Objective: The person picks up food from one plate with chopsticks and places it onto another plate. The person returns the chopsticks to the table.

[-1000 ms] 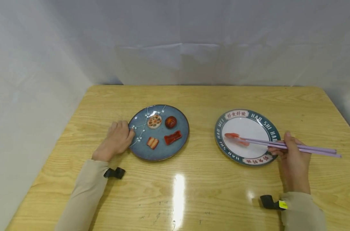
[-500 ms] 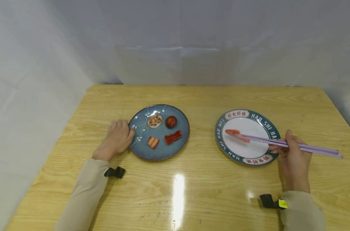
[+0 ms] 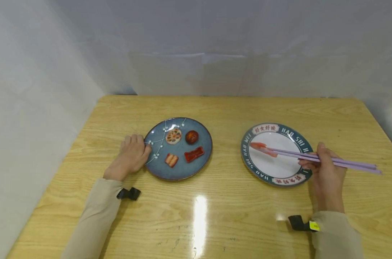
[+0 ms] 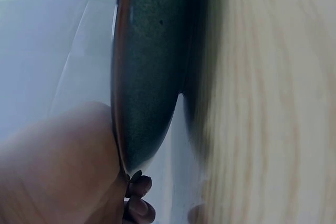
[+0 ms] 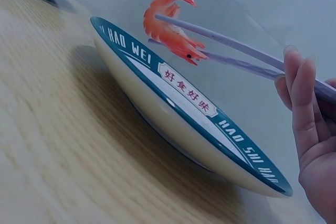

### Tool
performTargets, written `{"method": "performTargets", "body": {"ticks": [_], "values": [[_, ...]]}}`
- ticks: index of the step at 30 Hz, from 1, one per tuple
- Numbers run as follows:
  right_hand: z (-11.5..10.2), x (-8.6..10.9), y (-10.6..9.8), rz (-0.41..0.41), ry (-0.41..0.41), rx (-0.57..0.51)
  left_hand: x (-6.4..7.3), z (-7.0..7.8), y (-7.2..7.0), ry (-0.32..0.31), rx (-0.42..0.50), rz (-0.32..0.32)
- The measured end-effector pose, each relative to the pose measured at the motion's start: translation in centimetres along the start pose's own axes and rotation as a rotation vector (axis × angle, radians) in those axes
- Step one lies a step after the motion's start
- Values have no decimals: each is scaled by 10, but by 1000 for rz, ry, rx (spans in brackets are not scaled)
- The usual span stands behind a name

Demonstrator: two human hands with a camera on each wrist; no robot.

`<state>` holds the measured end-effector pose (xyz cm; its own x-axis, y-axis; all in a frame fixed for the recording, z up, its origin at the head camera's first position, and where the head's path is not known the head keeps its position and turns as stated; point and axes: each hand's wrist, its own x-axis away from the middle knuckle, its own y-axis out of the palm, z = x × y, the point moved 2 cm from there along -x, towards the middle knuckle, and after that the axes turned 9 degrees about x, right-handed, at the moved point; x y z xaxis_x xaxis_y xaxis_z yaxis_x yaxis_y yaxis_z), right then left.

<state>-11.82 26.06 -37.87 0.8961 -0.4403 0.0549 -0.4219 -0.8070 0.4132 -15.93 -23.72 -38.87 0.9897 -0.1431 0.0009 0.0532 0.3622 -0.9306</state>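
My right hand (image 3: 328, 176) holds a pair of lilac chopsticks (image 3: 293, 154), whose tips pinch an orange-red shrimp (image 5: 169, 27). In the right wrist view the shrimp hangs above the white plate with a green lettered rim (image 5: 197, 124), apart from it. At the left, my left hand (image 3: 131, 156) grips the edge of a blue-grey plate (image 3: 157, 167), thumb on the upper side and fingertips (image 4: 139, 206) below the rim. On that plate lie a lotus root slice (image 3: 174, 136), a brown mushroom cap (image 3: 192, 137), a dark red strip (image 3: 194, 154) and a small striped piece of meat (image 3: 171, 160).
Both plates rest on a light wooden table (image 3: 228, 212), with a stretch of bare wood between them. Pale sheeting (image 3: 196, 46) hangs behind the table and along its sides.
My right hand has shifted slightly up and left. The shrimp in the chopsticks has risen a little and moved slightly left over the white plate. My left hand has stayed in place.
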Motion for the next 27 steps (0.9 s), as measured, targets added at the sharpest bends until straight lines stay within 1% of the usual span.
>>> {"method": "performTargets", "body": {"ticks": [4, 12, 20, 27], "values": [[-1, 0, 4, -7, 8, 21, 0, 0, 0, -1, 3, -2], [2, 0, 9, -50, 5, -17, 0, 0, -1, 2, 2, -1], [3, 0, 16, -90, 17, 20, 0, 0, 0, -16, 0, -24], [4, 1, 21, -108, 34, -7, 0, -1, 0, -5, -3, -17]]}}
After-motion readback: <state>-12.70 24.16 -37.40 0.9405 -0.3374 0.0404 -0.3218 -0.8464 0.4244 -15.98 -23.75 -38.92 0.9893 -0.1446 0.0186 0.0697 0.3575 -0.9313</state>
